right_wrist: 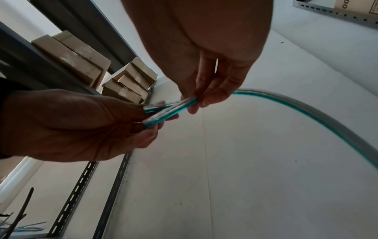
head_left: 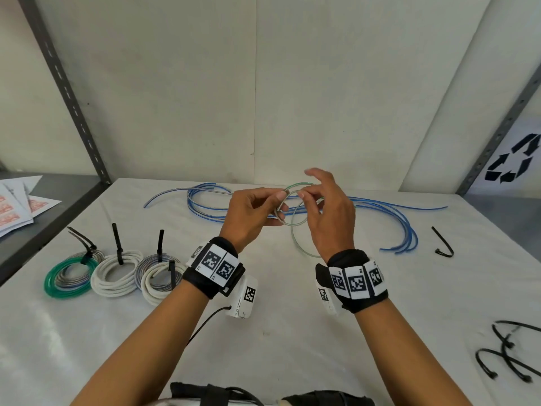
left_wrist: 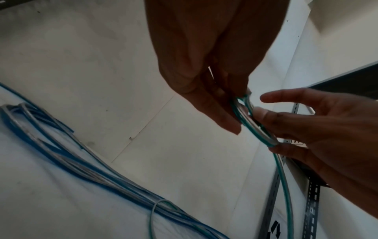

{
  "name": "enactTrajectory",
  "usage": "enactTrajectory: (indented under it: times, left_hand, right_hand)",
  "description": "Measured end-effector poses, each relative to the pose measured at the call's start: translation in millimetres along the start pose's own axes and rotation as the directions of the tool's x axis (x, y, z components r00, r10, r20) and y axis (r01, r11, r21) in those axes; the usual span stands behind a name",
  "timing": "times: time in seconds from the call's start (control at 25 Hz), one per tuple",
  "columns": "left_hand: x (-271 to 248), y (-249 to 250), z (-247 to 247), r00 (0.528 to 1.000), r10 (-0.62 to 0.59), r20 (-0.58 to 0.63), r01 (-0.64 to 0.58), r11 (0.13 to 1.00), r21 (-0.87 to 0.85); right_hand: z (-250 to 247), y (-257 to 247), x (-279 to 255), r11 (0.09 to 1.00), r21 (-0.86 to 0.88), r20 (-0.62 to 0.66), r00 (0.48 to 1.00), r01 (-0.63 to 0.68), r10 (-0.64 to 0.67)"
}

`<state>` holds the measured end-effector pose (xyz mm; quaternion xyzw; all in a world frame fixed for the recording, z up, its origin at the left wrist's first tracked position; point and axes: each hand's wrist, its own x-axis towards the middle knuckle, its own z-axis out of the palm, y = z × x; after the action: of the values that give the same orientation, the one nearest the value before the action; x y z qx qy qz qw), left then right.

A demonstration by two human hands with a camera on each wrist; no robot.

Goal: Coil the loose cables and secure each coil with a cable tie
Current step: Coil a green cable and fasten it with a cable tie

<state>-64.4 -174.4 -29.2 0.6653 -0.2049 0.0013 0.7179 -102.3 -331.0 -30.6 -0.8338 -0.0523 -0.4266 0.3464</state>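
A thin green-and-clear cable (head_left: pixel 293 223) is held up over the table between both hands. My left hand (head_left: pixel 279 205) grips a small coil of it, thumb on top, fingers curled underneath. My right hand (head_left: pixel 304 190) pinches the same cable just right of the coil, one finger lifted. A loose loop hangs below and trails onto the table. In the left wrist view the left fingers (left_wrist: pixel 220 116) clamp the cable's loops (left_wrist: pixel 259 127). In the right wrist view the right fingertips (right_wrist: pixel 206 98) pinch the cable (right_wrist: pixel 306 110), which arcs away to the right.
Loose blue cables (head_left: pixel 405 230) sprawl across the back of the table (head_left: pixel 292 341). Tied coils lie at the left: green (head_left: pixel 68 278), white (head_left: pixel 115 276) and grey-white (head_left: pixel 158 276). One black cable tie (head_left: pixel 443 244) lies at the right, several more (head_left: pixel 509 356) at the front right. Papers (head_left: pixel 17 206) sit on a side shelf.
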Motion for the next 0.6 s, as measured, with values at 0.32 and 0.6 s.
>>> enactTrajectory:
  times: [0.32, 0.6]
  left_hand:
    - [2.5, -4.3, -6.4, 0.989, -0.076, 0.128, 0.058, 0.989, 0.137]
    - [2.9, -6.7, -11.5, 0.996, -0.066, 0.067, 0.056, 0.988, 0.144]
  right_hand:
    - [7.1, 7.2, -6.4, 0.984, -0.16, 0.006, 0.997, 0.073, -0.073]
    - [7.7, 12.0, -7.9, 0.999, 0.017, 0.056, 0.998, 0.035, -0.036]
